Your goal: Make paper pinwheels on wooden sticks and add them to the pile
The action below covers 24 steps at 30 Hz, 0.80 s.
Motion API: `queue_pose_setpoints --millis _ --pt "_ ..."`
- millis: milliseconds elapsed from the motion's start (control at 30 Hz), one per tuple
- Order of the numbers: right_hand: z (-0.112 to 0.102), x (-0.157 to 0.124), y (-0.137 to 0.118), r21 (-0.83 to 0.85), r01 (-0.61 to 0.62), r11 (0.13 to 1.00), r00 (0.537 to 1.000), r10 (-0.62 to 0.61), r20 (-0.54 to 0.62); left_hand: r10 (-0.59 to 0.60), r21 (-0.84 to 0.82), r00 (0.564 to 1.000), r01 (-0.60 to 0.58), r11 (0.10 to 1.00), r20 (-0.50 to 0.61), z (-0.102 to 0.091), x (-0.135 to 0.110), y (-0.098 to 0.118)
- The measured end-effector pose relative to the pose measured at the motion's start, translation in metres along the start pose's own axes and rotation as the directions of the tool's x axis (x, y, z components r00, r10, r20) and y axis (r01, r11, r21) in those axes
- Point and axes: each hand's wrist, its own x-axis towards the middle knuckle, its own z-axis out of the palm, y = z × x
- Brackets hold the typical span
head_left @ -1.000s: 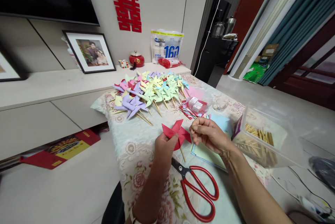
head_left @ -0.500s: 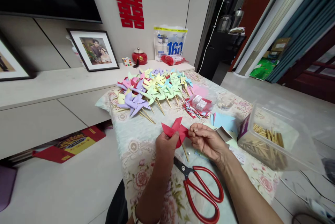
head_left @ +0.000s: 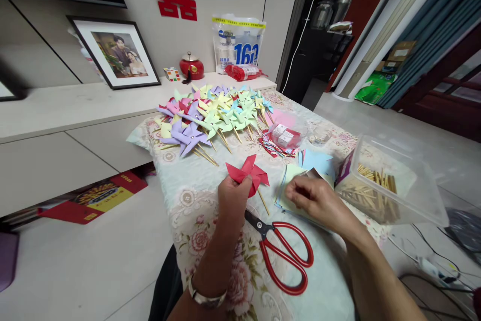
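Observation:
My left hand is closed around a red paper pinwheel on a thin wooden stick, holding it upright above the table. My right hand has dropped to the right, onto a stack of pale coloured paper sheets, its fingers curled and pinched at the top sheets. Whether it grips a sheet I cannot make out. Red-handled scissors lie shut on the floral tablecloth just in front of both hands.
A heap of finished pastel pinwheels covers the table's far end. A clear plastic box of wooden sticks stands at the right. A small clear tub with white boxes sits mid-table. A low cabinet with a framed photo runs along the left.
My right hand has left the red pinwheel and moved down and right onto the paper stack. My left hand still holds the pinwheel, slightly higher in view.

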Motion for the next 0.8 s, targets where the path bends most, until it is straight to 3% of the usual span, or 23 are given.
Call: queue_pose_setpoints --millis 67,200,333,433,567,700,800 --pt "0.001 -0.014 -0.002 -0.196 0.023 0.980 0.998 -0.011 0.063 -0.008 -0.020 1.000 0.009 1.000 0.010 0.001 -0.001 0.001" --pt "0.015 -0.030 -0.003 -0.433 0.005 0.901 0.997 0.029 0.070 -0.003 -0.021 1.000 0.003 1.000 0.019 0.001 -0.003 0.004" --pt "0.028 -0.029 -0.004 -0.664 0.092 0.742 0.993 -0.017 0.118 0.011 -0.005 1.000 -0.011 1.000 0.028 0.001 -0.004 0.004" --pt "0.032 -0.026 -0.004 -0.770 0.177 0.613 0.982 -0.062 0.177 0.009 -0.020 0.999 -0.008 1.000 0.049 0.000 -0.003 0.002" --pt "0.036 -0.023 -0.003 -0.814 0.269 0.515 0.963 -0.156 0.219 0.011 -0.024 0.999 -0.010 1.000 0.045 0.001 -0.001 -0.001" --pt "0.038 -0.021 -0.004 -0.810 0.301 0.504 0.953 -0.177 0.244 0.013 -0.012 0.999 -0.013 1.000 0.035 0.001 -0.001 -0.001" --pt "0.035 -0.019 -0.006 -0.743 0.235 0.626 0.972 -0.133 0.195 -0.004 -0.036 0.999 0.005 0.999 0.039 0.001 -0.002 0.001"
